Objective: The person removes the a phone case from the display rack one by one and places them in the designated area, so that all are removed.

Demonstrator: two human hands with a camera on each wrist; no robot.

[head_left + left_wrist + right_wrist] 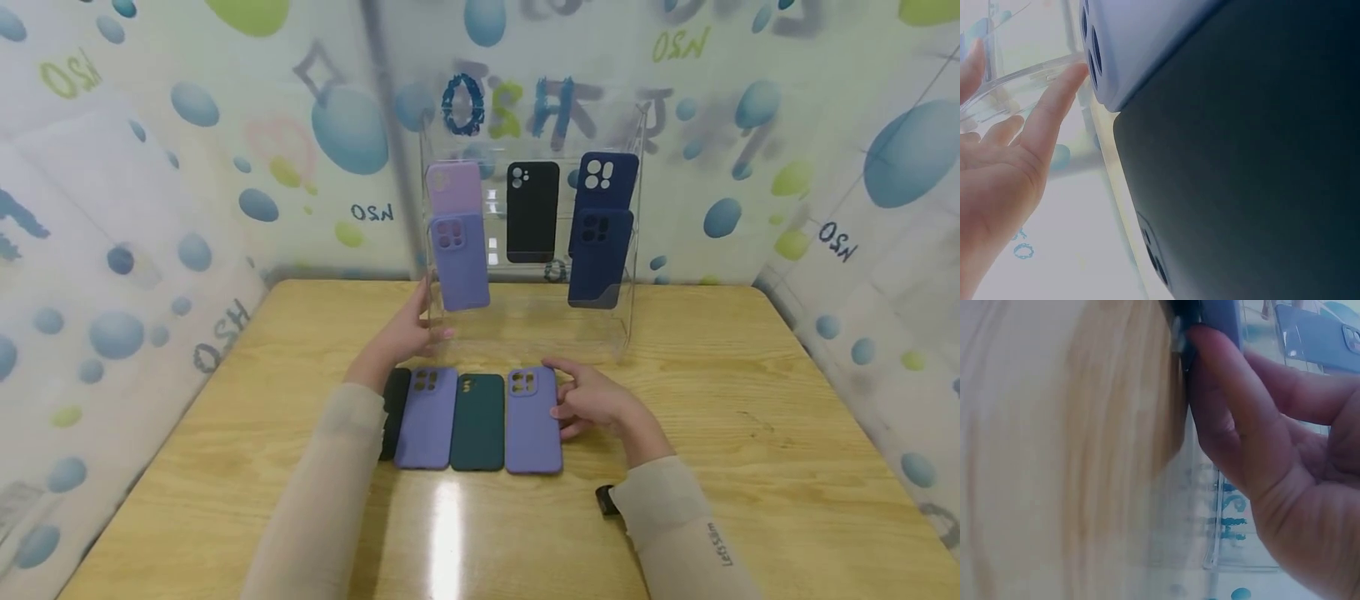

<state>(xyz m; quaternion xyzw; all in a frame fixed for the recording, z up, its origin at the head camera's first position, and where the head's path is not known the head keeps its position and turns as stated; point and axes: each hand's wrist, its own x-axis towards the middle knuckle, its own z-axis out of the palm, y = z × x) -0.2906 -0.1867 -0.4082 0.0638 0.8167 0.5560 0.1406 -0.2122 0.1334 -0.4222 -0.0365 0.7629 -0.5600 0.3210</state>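
My left hand (405, 333) holds the lower left side of a clear display stand (525, 343), its thumb in front and a finger reaching along the outside. My right hand (596, 402) grips the right edge of a purple phone case (535, 433) lying flat on the table, with the index finger over its top corner. In the right wrist view the thumb (1235, 381) presses that case's edge. Left of it lie a dark green phone case (477, 425), another purple case (426, 425) and a black case (394, 417), partly hidden by the left sleeve.
Upright on the stand are a pink-lilac case (454, 187), a periwinkle case (462, 267), a black case (532, 212) and two navy cases, the front one (598, 267) overlapping the other. Patterned cloth (300, 217) surrounds the wooden table (750, 417). A black strap piece (606, 502) shows at the right cuff.
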